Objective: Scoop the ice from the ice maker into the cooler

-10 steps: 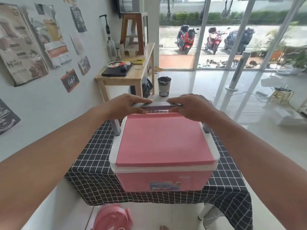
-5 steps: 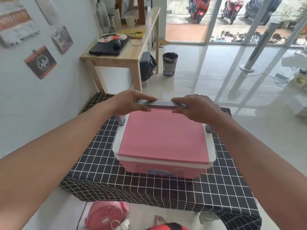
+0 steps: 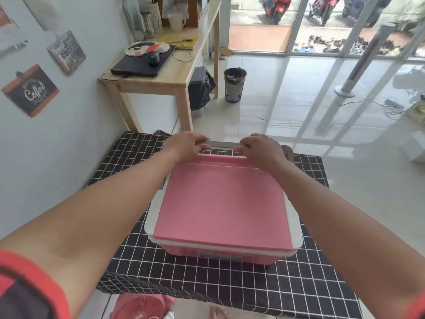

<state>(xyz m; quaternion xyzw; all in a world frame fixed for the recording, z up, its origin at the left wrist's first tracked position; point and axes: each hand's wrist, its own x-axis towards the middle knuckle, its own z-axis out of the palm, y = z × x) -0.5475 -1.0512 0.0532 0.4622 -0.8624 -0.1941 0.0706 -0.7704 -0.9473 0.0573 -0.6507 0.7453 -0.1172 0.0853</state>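
A pink cooler (image 3: 220,203) with a white rim and a shut pink lid sits on a table under a black grid-pattern cloth (image 3: 310,284). Its grey carry handle (image 3: 222,143) lies beyond the cooler's far edge. My left hand (image 3: 187,145) grips the left part of the handle and my right hand (image 3: 259,149) grips the right part, fingers curled over it. No ice maker or scoop is in view.
A wooden desk (image 3: 170,81) with a laptop and a cup stands against the left wall. A small bin (image 3: 234,85) stands on the tiled floor beyond. Glass doors close the far side. A pink object (image 3: 140,307) lies on the floor below the table's near edge.
The handle has swung away from me, from above the lid's far part to beyond the cooler's far edge, with both hands still on it. The camera has tilted further down.
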